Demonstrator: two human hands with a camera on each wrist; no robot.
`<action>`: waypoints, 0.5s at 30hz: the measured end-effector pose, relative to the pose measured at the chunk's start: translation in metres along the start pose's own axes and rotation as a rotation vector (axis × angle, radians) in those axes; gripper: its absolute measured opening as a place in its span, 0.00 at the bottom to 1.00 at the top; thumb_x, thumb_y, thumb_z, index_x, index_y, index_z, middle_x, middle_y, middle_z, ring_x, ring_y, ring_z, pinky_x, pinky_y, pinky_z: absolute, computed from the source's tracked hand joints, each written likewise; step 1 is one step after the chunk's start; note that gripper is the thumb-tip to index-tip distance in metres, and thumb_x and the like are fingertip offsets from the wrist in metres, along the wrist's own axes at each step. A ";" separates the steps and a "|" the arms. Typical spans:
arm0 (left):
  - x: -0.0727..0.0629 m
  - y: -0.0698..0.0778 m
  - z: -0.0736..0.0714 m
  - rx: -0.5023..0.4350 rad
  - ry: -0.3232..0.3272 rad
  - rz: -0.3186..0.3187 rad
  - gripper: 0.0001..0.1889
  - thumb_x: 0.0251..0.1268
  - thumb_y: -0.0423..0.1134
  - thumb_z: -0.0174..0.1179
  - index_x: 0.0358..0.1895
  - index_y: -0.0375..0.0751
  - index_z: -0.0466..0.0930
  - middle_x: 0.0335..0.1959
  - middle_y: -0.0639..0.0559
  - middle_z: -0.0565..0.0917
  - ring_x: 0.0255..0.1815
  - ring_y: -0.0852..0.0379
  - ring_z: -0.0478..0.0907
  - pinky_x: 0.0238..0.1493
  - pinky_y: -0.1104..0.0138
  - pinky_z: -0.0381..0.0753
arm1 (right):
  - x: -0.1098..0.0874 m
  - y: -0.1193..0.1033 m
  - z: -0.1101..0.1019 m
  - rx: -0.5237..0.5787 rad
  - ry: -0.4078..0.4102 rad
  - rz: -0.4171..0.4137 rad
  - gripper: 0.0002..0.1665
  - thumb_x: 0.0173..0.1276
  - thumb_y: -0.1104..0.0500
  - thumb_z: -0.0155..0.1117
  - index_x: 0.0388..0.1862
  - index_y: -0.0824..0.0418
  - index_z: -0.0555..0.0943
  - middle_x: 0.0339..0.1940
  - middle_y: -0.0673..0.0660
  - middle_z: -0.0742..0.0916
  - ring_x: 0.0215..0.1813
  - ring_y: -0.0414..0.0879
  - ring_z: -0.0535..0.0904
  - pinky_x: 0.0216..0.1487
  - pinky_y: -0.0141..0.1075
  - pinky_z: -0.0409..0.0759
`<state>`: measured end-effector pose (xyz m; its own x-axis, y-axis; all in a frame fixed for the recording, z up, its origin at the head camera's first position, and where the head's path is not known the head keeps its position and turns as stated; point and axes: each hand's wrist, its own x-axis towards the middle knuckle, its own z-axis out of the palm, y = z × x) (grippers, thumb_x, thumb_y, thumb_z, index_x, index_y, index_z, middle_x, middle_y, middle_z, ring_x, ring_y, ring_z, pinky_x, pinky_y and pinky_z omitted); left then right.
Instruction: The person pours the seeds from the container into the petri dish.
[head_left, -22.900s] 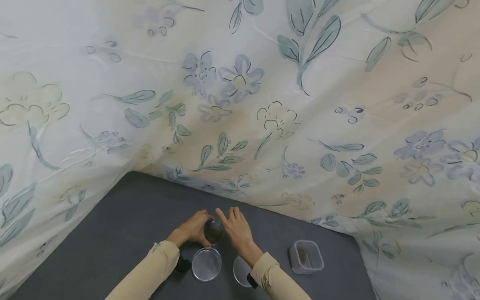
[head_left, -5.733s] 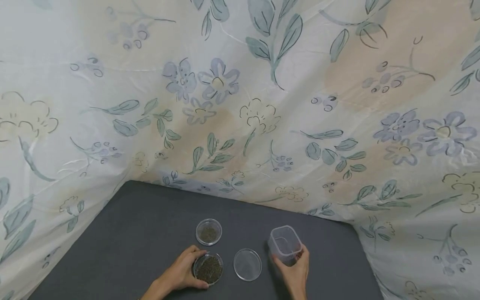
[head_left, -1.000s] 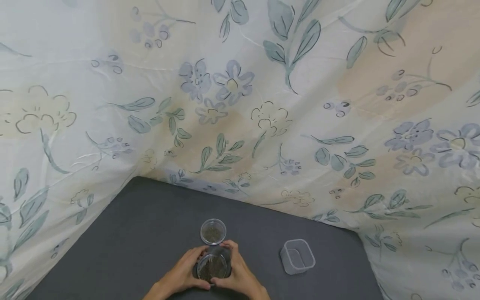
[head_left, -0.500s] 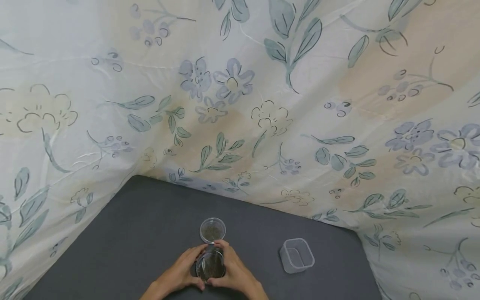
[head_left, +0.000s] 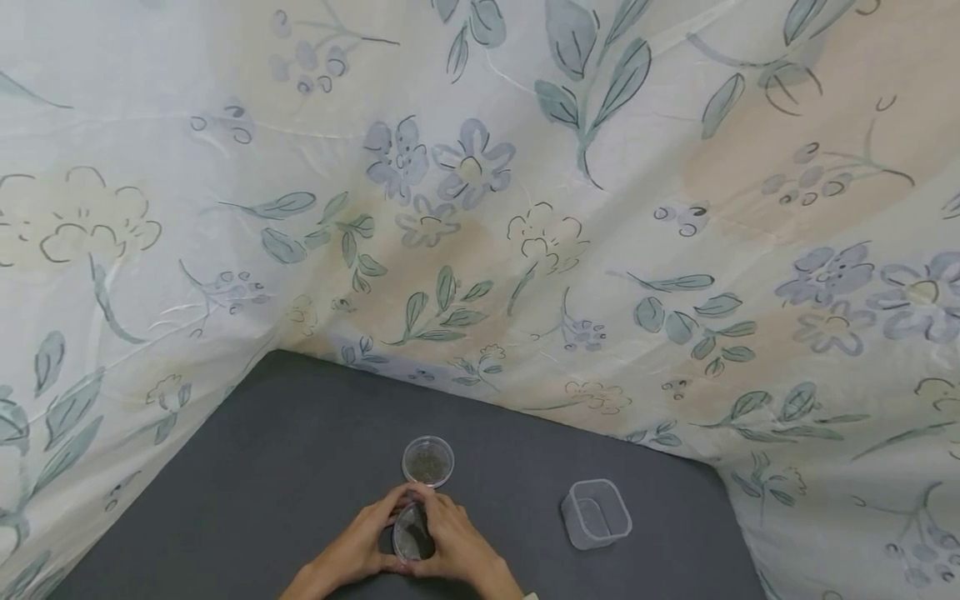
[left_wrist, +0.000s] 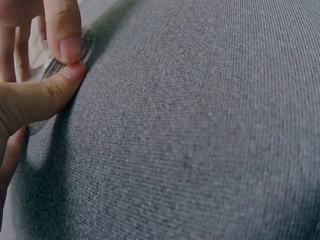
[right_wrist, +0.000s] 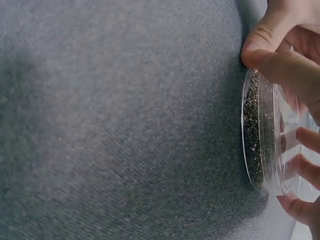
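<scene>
Both hands cup a round clear petri dish near the front of the dark table in the head view. My left hand curls round its left side, and my right hand curls round the right with fingers over the top. The right wrist view shows a layer of dark granules in the dish and the clear lid over it, held at its rim by the right fingers. Both thumbs meet at the near edge in the left wrist view. Part of the dish is hidden under the right hand.
Just behind the hands stands a second petri dish with a thinner layer of granules. A square clear plastic container stands to the right. Floral cloth hangs along the table's far and side edges.
Since 5.7 seconds ago the right hand has left the square container, and the lid has gone from the table onto the dish. Over the last second the lid shifted and the right hand moved left.
</scene>
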<state>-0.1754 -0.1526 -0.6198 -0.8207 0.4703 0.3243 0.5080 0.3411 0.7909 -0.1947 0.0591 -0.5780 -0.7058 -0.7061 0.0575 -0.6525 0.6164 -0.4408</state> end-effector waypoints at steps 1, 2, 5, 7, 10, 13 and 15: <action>0.000 0.000 0.001 0.032 0.006 0.009 0.52 0.50 0.55 0.76 0.74 0.29 0.62 0.67 0.34 0.78 0.63 0.34 0.78 0.59 0.56 0.84 | 0.000 0.000 0.000 0.014 0.005 -0.007 0.64 0.58 0.40 0.79 0.81 0.57 0.51 0.71 0.57 0.79 0.70 0.56 0.75 0.62 0.51 0.78; -0.001 0.000 0.001 0.064 0.011 0.017 0.50 0.51 0.55 0.76 0.73 0.31 0.65 0.67 0.36 0.78 0.63 0.35 0.79 0.59 0.55 0.83 | 0.000 0.001 0.000 0.027 0.012 -0.016 0.64 0.58 0.40 0.79 0.81 0.57 0.51 0.71 0.58 0.79 0.70 0.56 0.75 0.63 0.52 0.78; 0.000 0.000 0.000 0.184 0.032 0.039 0.43 0.52 0.57 0.75 0.67 0.34 0.74 0.64 0.41 0.81 0.61 0.39 0.80 0.59 0.54 0.83 | 0.000 0.004 0.002 0.070 0.044 -0.055 0.63 0.58 0.41 0.79 0.81 0.58 0.51 0.73 0.60 0.77 0.72 0.54 0.76 0.68 0.51 0.77; -0.002 0.000 -0.001 0.240 0.041 0.040 0.42 0.52 0.59 0.75 0.65 0.34 0.76 0.63 0.42 0.82 0.60 0.40 0.81 0.59 0.52 0.82 | 0.000 0.006 0.005 0.095 0.062 -0.087 0.62 0.59 0.42 0.78 0.80 0.61 0.51 0.74 0.63 0.76 0.73 0.54 0.76 0.70 0.49 0.76; -0.007 0.003 -0.004 0.260 0.029 0.000 0.45 0.53 0.60 0.74 0.69 0.35 0.72 0.65 0.42 0.80 0.62 0.38 0.79 0.59 0.48 0.81 | -0.003 0.008 0.012 0.112 0.080 -0.088 0.63 0.61 0.40 0.75 0.82 0.62 0.50 0.78 0.65 0.70 0.77 0.61 0.70 0.72 0.53 0.74; -0.012 0.008 -0.011 0.255 0.011 -0.072 0.49 0.52 0.58 0.76 0.74 0.36 0.67 0.69 0.39 0.76 0.65 0.34 0.76 0.59 0.42 0.79 | -0.012 0.010 0.017 0.082 0.183 -0.016 0.59 0.63 0.39 0.73 0.83 0.57 0.52 0.79 0.65 0.69 0.78 0.69 0.64 0.70 0.62 0.71; -0.015 0.012 -0.019 0.292 0.039 -0.106 0.50 0.51 0.56 0.78 0.75 0.38 0.66 0.70 0.38 0.75 0.66 0.34 0.75 0.58 0.40 0.79 | -0.022 0.017 0.011 -0.043 0.349 0.020 0.50 0.66 0.38 0.70 0.80 0.53 0.62 0.77 0.66 0.73 0.77 0.71 0.65 0.67 0.65 0.72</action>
<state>-0.1622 -0.1710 -0.6048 -0.8795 0.3904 0.2722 0.4684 0.6084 0.6407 -0.1872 0.0817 -0.5970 -0.7657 -0.5366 0.3547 -0.6432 0.6484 -0.4073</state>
